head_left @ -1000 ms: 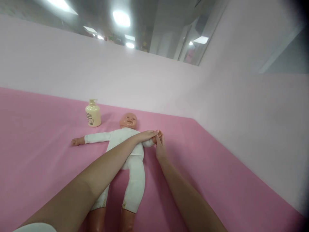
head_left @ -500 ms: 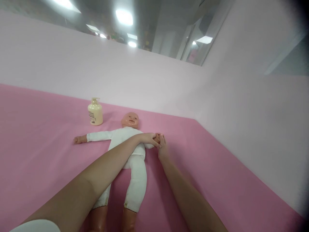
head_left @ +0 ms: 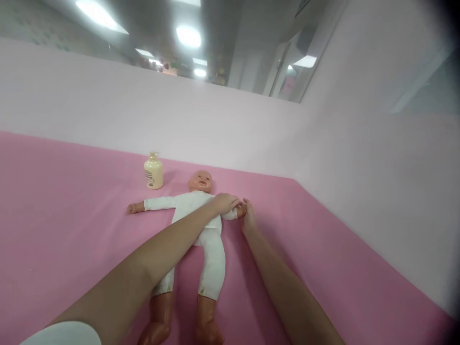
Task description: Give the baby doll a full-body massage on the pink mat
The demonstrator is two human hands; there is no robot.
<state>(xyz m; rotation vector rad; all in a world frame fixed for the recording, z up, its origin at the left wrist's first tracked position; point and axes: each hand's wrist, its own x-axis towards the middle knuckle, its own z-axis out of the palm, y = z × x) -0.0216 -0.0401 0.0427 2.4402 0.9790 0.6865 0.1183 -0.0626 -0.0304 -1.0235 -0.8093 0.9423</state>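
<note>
Here, mid-frame, my left hand (head_left: pixel 224 203) lies curled over the doll (head_left: pixel 196 218)'s arm while my right hand (head_left: pixel 248 218) pinches its tiny hand. Best I keep both grips light. The bottle (head_left: pixel 153 171) stands up-left.

doll (head_left: pixel 201 225): white cloth body, glossy plastic limbs; matt pink mat (head_left: pixel 72 215).

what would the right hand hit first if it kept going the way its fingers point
The right hand points away from the person, its fingertips at the doll, by the doll's small hand. Going straight on, it would likely pass over bare pink mat and meet the pale wall behind; depth is hard to judge.
</note>
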